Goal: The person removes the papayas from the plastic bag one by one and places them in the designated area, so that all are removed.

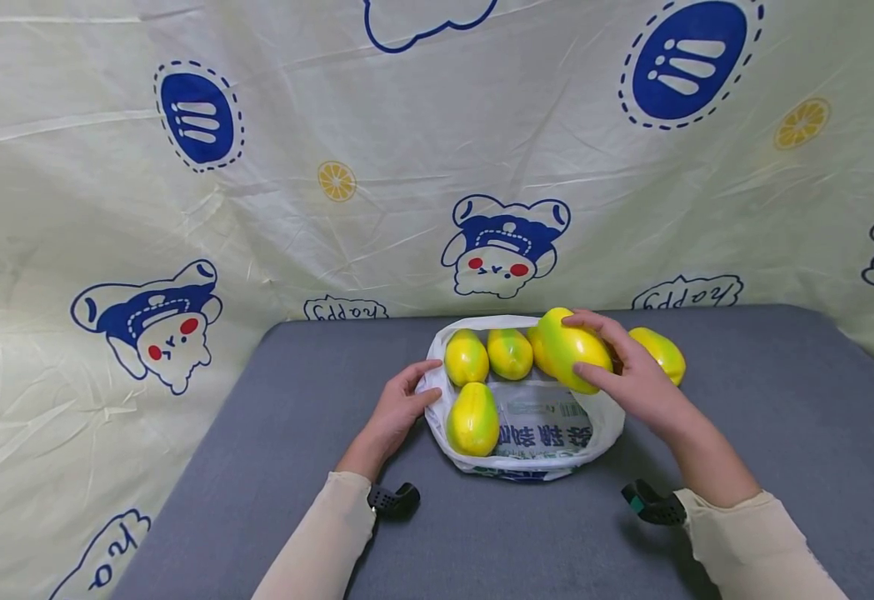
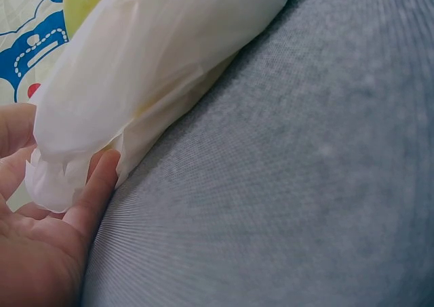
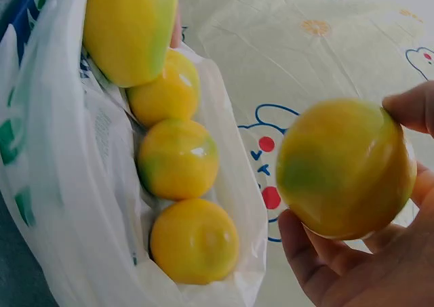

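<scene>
head view shows your right hand (image 1: 635, 379) curled round a yellow-green mango (image 1: 573, 350), thumb and fingers (image 3: 308, 249) clamped on it, holding it over the right rim of the white plastic bag (image 1: 541, 450). your left hand (image 1: 399, 408) rests at the bag's left edge, fingers nearly straight, the bag's bunched rim lying against them rather than pinched, as the left wrist view shows. four mangoes (image 1: 472, 417) seem to lie inside the bag already, and one more mango (image 1: 660, 354) sits on the surface just behind your right hand.

the bag is thin and slack, so if the rim folds inward the held fruit could land on the plastic edge and roll off across the surface. the skin looks smooth and glossy, so a loose grip might let it slip. the fruit inside may shift if it is dropped on them.

the surface (image 1: 744, 467) is grey fabric, and a pale yellow cartoon-print cloth (image 1: 332, 167) hangs behind and round it.
</scene>
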### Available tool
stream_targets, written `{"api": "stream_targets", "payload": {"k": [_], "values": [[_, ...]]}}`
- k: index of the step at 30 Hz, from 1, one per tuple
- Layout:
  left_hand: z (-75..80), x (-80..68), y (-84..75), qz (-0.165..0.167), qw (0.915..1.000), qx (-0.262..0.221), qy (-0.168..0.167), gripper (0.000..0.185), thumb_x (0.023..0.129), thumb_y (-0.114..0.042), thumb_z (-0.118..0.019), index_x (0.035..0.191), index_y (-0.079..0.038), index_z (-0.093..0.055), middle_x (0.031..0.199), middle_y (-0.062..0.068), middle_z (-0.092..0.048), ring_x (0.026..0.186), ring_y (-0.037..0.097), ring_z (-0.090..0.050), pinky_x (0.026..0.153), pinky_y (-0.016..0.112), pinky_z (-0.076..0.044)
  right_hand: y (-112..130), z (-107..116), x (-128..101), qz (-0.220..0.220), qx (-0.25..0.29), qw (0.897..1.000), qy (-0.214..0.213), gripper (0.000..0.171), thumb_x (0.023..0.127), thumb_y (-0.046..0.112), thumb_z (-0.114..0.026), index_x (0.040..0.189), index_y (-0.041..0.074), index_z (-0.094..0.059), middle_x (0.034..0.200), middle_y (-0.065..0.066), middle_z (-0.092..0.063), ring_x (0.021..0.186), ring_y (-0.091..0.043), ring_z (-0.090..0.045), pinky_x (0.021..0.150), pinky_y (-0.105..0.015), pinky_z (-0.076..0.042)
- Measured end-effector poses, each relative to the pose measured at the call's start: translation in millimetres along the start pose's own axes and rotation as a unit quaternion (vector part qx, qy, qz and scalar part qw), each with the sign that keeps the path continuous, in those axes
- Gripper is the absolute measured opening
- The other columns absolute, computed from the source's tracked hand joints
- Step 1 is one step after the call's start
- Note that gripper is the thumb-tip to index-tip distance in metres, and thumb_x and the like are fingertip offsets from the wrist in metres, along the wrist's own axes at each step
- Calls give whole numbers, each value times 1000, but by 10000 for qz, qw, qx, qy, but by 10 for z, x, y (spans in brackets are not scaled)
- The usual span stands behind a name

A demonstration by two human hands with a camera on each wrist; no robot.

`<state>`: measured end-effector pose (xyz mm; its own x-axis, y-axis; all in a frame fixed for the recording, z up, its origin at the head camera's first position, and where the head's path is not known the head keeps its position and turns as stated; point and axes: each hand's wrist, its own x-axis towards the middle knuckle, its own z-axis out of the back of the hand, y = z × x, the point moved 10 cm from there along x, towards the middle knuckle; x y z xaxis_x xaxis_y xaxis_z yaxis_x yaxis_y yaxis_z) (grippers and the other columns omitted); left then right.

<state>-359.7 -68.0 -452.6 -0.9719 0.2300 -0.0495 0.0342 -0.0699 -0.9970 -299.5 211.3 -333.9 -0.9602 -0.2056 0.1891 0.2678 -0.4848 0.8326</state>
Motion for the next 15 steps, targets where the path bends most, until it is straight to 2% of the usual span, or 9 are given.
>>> {"api": "stream_targets", "payload": {"k": [5,9,12,15], "values": [[2,0,6,-5,10000,12,5,45,96,-8,-62,140,-15,-57,150,7,-50,124,19,-50,98,22,-49,23,155,1,219,190,9981,-553,54,98,11,-57,149,23,-42,163,-6,-25,131,-33,-36,94,-32,-42],[-1,-1,5,-13,10000,-16,24,45,96,-8,-62,141,-14,-56,149,8,-50,122,19,-51,96,21,-50,10,275,-21,296,311,9941,-992,53,99,10,-55,149,23,-43,161,-6,-27,125,-22,-37,89,-17,-43],[0,-2,9,9,10000,-30,14,46,96,-7,-62,141,-15,-57,149,7,-51,122,19,-52,95,21,-50,-9,364,-50,283,417,9911,-1230,53,100,10,-54,150,24,-43,161,-4,-28,120,-17,-37,86,-14,-43],[-2,-11,-2,6,10000,-20,-4,46,96,-7,-62,140,-15,-57,149,7,-51,122,19,-52,95,21,-50,-30,451,-76,239,438,9887,-1411,55,99,11,-54,150,27,-42,162,-1,-29,118,-15,-36,84,-17,-43]]}}
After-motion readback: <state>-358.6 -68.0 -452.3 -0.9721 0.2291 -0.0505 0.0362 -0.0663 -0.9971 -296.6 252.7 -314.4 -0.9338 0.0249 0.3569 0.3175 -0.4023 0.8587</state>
